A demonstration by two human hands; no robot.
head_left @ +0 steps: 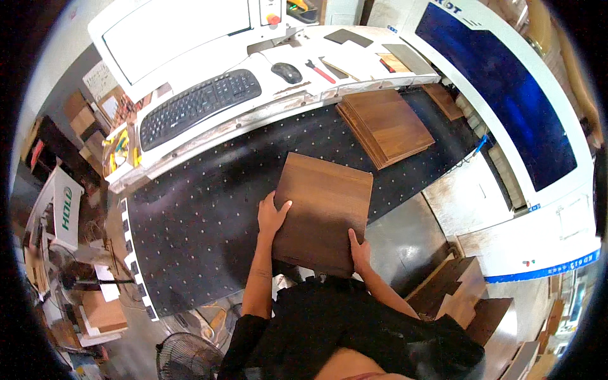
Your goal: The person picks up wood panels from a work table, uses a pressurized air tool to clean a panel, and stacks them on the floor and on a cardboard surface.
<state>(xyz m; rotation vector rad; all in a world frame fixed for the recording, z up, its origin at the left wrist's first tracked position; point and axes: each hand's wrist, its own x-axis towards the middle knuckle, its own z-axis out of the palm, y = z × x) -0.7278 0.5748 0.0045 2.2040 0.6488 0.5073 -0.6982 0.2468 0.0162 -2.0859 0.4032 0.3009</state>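
A black shirt (335, 323) is being worn, its short sleeves (244, 339) are leaving both forearms (258, 278) bare, and the left hand (271, 215) and right hand (361, 255) are showing uncovered as well.

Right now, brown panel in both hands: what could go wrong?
The brown panel could slip if the left hand or right hand loosens; each grips a side. The panel stack on the black table might shift if bumped. The red-handled tool, near the front edge of the white ledge, could get knocked off.
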